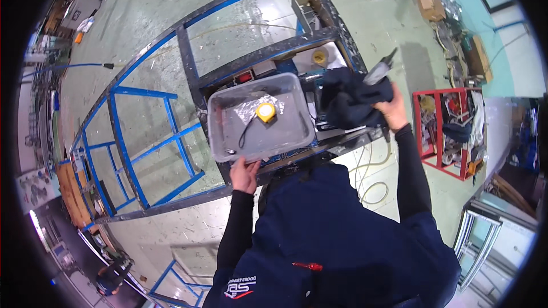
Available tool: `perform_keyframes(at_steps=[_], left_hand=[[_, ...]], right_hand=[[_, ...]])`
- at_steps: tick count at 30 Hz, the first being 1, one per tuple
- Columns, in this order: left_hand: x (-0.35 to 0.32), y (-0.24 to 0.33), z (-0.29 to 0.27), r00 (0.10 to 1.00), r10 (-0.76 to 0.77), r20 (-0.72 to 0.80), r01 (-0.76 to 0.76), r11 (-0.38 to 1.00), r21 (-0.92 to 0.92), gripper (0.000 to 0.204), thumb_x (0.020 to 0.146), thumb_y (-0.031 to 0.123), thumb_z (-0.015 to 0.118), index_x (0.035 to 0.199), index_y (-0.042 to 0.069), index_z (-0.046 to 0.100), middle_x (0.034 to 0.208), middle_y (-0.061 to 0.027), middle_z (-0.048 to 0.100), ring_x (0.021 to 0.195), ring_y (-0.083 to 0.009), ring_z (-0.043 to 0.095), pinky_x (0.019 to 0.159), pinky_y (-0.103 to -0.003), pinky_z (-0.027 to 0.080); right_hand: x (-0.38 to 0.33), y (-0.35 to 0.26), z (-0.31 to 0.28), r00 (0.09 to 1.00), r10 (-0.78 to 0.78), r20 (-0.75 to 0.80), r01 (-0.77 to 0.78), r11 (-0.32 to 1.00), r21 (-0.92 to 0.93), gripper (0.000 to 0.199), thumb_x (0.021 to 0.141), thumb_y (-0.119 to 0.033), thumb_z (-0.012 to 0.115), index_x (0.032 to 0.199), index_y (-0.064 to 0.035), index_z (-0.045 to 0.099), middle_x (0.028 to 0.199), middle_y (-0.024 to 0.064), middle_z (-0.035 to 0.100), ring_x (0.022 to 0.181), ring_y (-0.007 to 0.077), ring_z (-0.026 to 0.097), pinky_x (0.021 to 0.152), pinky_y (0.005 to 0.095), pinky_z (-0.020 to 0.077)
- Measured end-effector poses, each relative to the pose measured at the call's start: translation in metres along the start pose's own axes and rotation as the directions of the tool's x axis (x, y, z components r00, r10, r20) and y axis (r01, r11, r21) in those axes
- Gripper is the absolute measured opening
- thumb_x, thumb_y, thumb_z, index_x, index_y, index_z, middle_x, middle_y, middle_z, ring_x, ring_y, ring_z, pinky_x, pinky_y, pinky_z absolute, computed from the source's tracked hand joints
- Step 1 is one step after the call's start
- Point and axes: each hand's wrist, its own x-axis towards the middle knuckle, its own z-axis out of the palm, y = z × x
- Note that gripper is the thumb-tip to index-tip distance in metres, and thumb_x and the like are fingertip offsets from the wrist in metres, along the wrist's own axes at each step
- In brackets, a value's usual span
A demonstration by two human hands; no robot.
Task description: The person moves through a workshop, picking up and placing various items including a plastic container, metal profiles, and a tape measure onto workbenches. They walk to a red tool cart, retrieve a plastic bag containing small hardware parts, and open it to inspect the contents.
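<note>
1. Head view, hands. My left hand (244, 174) grips the near rim of the clear plastic tray (220, 137), fingers curled under its edge. My right hand (394, 111) is closed on a bundle of dark cloth (348, 102), with a grey pointed tool (381, 68) sticking out above it.
2. Where the tray is: it rests on the metal frame (188, 51) with blue-taped bars, its near edge overhanging toward me. Inside lie a yellow tape measure (265, 112) on crumpled foil, and a thin black cord (246, 131).
3. Risk: one-handed hold on one rim. I judge the tray could tip and spill the tape measure to the floor (114, 34).
4. Risk: the cloth half hides the tool, so it may slip out or snag.
5. Risk: a pale hose (374, 185) loops by my feet, a likely trip.
6. Packages: a tape roll (320, 56) in an open white box beyond the tray; brown cartons (428, 1) top right; a red rack (451, 131) at right. Labels too small to tell.
</note>
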Motion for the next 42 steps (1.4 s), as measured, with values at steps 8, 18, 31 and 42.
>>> perform_keyframes(at_steps=[8,18,31,42], left_hand=[[-0.034,0.027,-0.033,0.995,0.066,0.074,-0.079,0.978,0.192,0.028,0.101,0.018,0.053,0.123,0.001,0.047,0.115,-0.0162,0.062,0.104,-0.0319,0.065,0.091,-0.047,0.056],[0.025,-0.045,-0.006,0.969,-0.227,-0.094,0.239,0.960,0.145,0.043,0.102,0.032,0.050,0.120,-0.007,0.048,0.116,-0.0217,0.060,0.099,-0.0361,0.067,0.079,-0.047,0.060],[-0.089,-0.098,-0.217,0.949,0.131,-0.286,-0.116,0.991,0.069,0.054,0.095,0.041,0.062,0.122,-0.005,0.055,0.100,-0.0132,0.069,0.072,-0.0171,0.067,0.060,-0.028,0.052],[-0.205,-0.155,-0.462,0.798,0.135,-0.587,-0.377,0.871,-0.313,0.016,0.096,0.011,0.051,0.109,0.006,0.060,0.110,-0.0096,0.068,0.102,-0.0218,0.066,0.083,-0.035,0.052]], right_hand=[[-0.014,0.004,-0.059,0.987,-0.023,-0.161,0.042,0.993,0.114,0.073,0.071,0.001,0.075,0.134,0.0072,0.040,0.114,0.0136,0.063,0.099,0.0177,0.062,0.088,0.0303,0.0510],[0.011,-0.010,0.068,0.955,0.097,0.280,0.127,0.721,-0.681,0.077,0.063,-0.027,0.078,0.132,-0.0062,0.049,0.108,0.0232,0.067,0.101,0.0416,0.064,0.090,0.0458,0.0506],[-0.045,0.005,0.238,0.794,-0.500,0.346,0.607,0.623,-0.493,0.050,0.075,-0.010,0.063,0.123,0.0010,0.053,0.128,0.0252,0.050,0.123,0.0411,0.045,0.106,0.0490,0.0347],[-0.399,-0.106,0.557,-0.145,-0.239,0.960,0.659,0.701,0.274,0.016,0.088,-0.009,0.055,0.097,-0.0055,0.069,0.101,0.0160,0.066,0.096,0.0348,0.062,0.084,0.0409,0.0497]])
